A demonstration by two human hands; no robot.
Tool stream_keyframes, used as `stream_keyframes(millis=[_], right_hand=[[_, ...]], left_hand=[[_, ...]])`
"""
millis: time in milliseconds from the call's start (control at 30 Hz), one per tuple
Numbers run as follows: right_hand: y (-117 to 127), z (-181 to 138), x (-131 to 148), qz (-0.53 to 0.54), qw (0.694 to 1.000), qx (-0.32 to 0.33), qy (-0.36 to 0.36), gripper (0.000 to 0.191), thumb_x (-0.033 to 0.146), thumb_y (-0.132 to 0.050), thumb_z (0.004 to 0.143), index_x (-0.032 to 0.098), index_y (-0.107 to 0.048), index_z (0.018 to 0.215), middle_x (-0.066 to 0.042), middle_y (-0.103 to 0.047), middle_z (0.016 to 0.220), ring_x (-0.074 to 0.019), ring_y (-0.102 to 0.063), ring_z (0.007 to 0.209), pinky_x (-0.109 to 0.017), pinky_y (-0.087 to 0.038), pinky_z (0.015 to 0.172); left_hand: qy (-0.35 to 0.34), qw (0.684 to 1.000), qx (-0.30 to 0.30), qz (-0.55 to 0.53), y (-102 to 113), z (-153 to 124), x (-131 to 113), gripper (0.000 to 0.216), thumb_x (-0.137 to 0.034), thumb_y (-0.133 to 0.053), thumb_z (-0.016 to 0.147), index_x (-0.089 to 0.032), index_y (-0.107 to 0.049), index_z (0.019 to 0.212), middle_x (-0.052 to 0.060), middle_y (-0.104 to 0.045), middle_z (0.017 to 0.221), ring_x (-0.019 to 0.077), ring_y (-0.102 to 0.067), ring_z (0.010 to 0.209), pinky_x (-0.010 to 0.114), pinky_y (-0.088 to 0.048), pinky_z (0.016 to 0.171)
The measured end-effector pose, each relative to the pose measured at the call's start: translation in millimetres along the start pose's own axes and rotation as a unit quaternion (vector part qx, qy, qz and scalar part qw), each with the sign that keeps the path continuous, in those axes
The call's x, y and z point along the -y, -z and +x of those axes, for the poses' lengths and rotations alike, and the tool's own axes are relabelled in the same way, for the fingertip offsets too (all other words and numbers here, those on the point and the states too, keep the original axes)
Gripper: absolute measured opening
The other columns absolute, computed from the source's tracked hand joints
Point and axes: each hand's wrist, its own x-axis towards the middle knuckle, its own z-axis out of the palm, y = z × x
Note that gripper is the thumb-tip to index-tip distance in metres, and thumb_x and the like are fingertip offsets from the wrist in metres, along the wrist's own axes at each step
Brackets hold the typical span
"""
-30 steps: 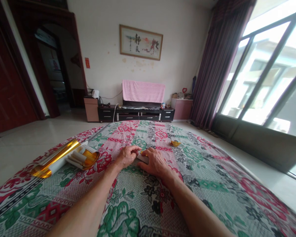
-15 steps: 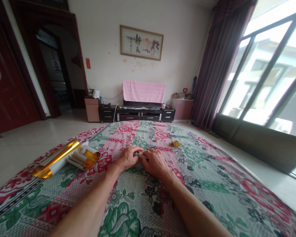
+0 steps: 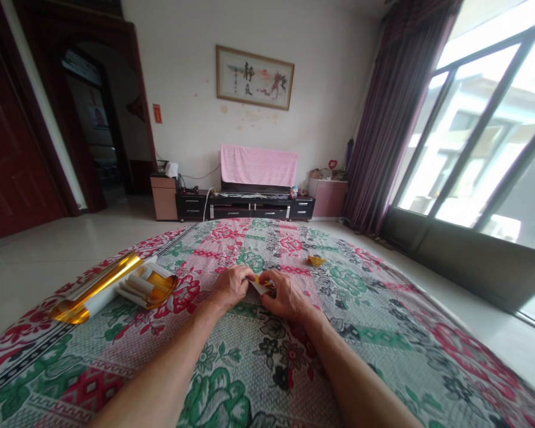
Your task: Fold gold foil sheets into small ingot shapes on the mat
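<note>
Between my hands is a small piece of gold foil paper [image 3: 259, 288], its pale underside partly showing. My left hand [image 3: 232, 287] pinches its left end, thumb against fingers. On the other side my right hand [image 3: 282, 293] grips the right end, fingers curled over it. Much of the paper is hidden by the fingers. Just beyond, to the right, lies a small folded gold paper piece [image 3: 315, 261]. Off to the left rest a roll of gold foil paper [image 3: 104, 284] and curled gold and white sheets [image 3: 148, 285].
A floral cloth [image 3: 218, 389] covers the round table under my hands. Past its far edge stands a low black cabinet [image 3: 249, 208] with a pink cloth [image 3: 259, 164] over the object on it. Windows [image 3: 485, 142] and a purple curtain [image 3: 381, 119] are at right.
The paper between my hands has turned so that more of its pale side shows. My right hand's fingers have lifted and shifted their hold; the left hand has barely moved.
</note>
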Motion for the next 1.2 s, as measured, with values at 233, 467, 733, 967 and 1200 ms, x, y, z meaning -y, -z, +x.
stream_keyframes(millis=[233, 467, 733, 967, 1200], right_hand=[[-3.6, 0.0, -3.5, -0.013, 1.000, -0.002, 0.005, 0.025, 0.009, -0.049, 0.064, 0.019, -0.055, 0.086, -0.002, -0.058, 0.083, -0.0138, -0.053, 0.077, -0.023, -0.040, 0.073], [-8.9, 1.5, -19.6, 0.029, 0.998, -0.043, -0.017, 0.030, 0.002, -0.040, 0.064, 0.020, -0.059, 0.078, -0.002, -0.061, 0.083, -0.0140, -0.055, 0.078, -0.023, -0.042, 0.074], [-8.9, 1.1, -22.6, 0.033, 0.998, -0.044, -0.027, 0.029, 0.003, -0.039, 0.065, 0.021, -0.060, 0.075, 0.000, -0.062, 0.078, -0.0126, -0.057, 0.074, -0.021, -0.043, 0.070], [-3.9, -1.9, -19.4, 0.002, 0.999, -0.032, 0.004, 0.028, 0.003, -0.045, 0.062, 0.020, -0.060, 0.078, -0.003, -0.059, 0.090, -0.0148, -0.054, 0.087, -0.024, -0.041, 0.080], [-1.3, -4.1, -5.7, -0.065, 0.997, -0.044, 0.011, 0.020, 0.018, -0.059, 0.064, 0.019, -0.061, 0.084, -0.004, -0.056, 0.091, -0.0182, -0.049, 0.089, -0.033, -0.037, 0.084]], left_hand=[[0.009, 1.000, -0.024, 0.009, 0.2, -1.6, 2.2, 0.025, -0.005, -0.046, 0.066, -0.020, -0.063, 0.074, 0.000, -0.064, 0.076, 0.0145, -0.056, 0.076, 0.027, -0.043, 0.076], [-0.055, 0.998, 0.003, -0.009, 2.9, -1.4, -5.7, 0.030, -0.006, -0.051, 0.061, -0.020, -0.065, 0.084, 0.002, -0.063, 0.084, 0.0161, -0.056, 0.084, 0.027, -0.044, 0.080], [-0.090, 0.994, 0.029, -0.052, 1.3, -2.0, -5.2, 0.022, -0.009, -0.053, 0.065, -0.020, -0.068, 0.077, 0.001, -0.067, 0.084, 0.0146, -0.059, 0.080, 0.027, -0.045, 0.080], [-0.120, 0.991, 0.051, -0.002, 3.2, -0.9, -9.2, 0.021, -0.011, -0.052, 0.068, -0.020, -0.069, 0.077, 0.003, -0.064, 0.076, 0.0147, -0.056, 0.077, 0.026, -0.044, 0.075], [-0.108, 0.991, 0.053, 0.054, 1.7, -2.4, -15.3, 0.017, -0.013, -0.051, 0.071, -0.019, -0.066, 0.075, 0.003, -0.060, 0.075, 0.0146, -0.054, 0.077, 0.025, -0.043, 0.073]])
